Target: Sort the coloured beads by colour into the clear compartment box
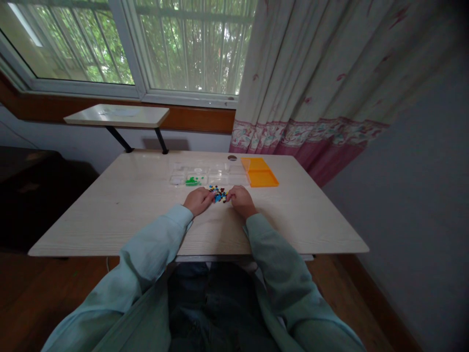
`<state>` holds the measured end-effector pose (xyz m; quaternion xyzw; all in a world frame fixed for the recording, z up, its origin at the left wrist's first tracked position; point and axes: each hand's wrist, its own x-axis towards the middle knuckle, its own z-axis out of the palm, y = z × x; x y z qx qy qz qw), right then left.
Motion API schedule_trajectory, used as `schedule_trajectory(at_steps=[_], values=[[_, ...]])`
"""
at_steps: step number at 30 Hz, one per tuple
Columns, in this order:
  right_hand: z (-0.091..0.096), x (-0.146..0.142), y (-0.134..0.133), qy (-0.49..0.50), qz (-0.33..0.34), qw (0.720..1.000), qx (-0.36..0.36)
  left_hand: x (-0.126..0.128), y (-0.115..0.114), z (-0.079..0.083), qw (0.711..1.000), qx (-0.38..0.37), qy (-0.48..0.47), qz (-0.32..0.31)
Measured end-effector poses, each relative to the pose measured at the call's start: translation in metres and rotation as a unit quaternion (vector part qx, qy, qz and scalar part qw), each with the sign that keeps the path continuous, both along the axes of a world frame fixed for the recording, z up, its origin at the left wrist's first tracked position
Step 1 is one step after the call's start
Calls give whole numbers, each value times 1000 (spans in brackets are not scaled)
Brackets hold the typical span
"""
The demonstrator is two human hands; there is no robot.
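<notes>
A small heap of mixed beads or tiny bricks, blue, yellow, red and black, lies on the table between my hands. My left hand rests at its left edge, fingers bent in and closed at the pieces. From the other side, my right hand touches the heap's right edge with thumb and fingers pinched together. Whatever either hand holds is too small to make out. Just beyond the heap stand clear plastic boxes in a row. One of them contains small green pieces.
An open orange plastic case lies at the right end of the clear boxes. Behind it is a round cable hole in the pale wooden table. A raised shelf stands at the back left. A curtain hangs behind the table.
</notes>
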<state>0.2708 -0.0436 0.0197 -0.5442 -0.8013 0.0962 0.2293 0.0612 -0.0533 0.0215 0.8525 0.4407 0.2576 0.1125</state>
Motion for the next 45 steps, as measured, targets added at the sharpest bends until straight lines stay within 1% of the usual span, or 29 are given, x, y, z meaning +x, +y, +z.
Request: schedule_trajectory(at_steps=[3, 6, 9, 16, 21, 24, 27, 31, 35, 38, 41, 44, 45], values=[[0, -2, 0, 15, -26, 999, 22, 0, 0, 0, 999, 12, -16, 39], [-2, -5, 0, 44, -57, 995, 67, 0, 1, 0, 994, 25, -73, 80], [-5, -9, 1, 59, -66, 991, 97, 0, 3, 1, 987, 26, -124, 94], [-8, -12, 2, 17, -38, 996, 83, -1, 8, 4, 984, 12, -166, 57], [-8, -10, 6, 32, -35, 997, 67, -3, 14, 2, 980, 0, -194, 45], [-9, -9, 8, 46, -36, 996, 61, -5, 15, 0, 973, -21, -227, 26], [-11, -8, 9, 60, -43, 996, 55, -5, 14, -1, 973, -25, -228, 7], [-13, -6, 9, 90, -33, 994, 49, -4, 11, 1, 975, -17, -216, -40], [-12, -6, 8, 124, -33, 989, 71, -3, 9, 1, 976, -23, -208, -61], [-7, -8, 7, 164, -53, 978, 117, -4, 10, 1, 978, -21, -203, -42], [1, -9, 12, 214, -90, 960, 155, -2, 15, 3, 984, -5, -176, -3], [9, -11, 23, 254, -115, 946, 167, 6, 24, 10, 989, 27, -141, 35], [11, -13, 27, 266, -117, 943, 165, 9, 27, 13, 989, 37, -136, 38]])
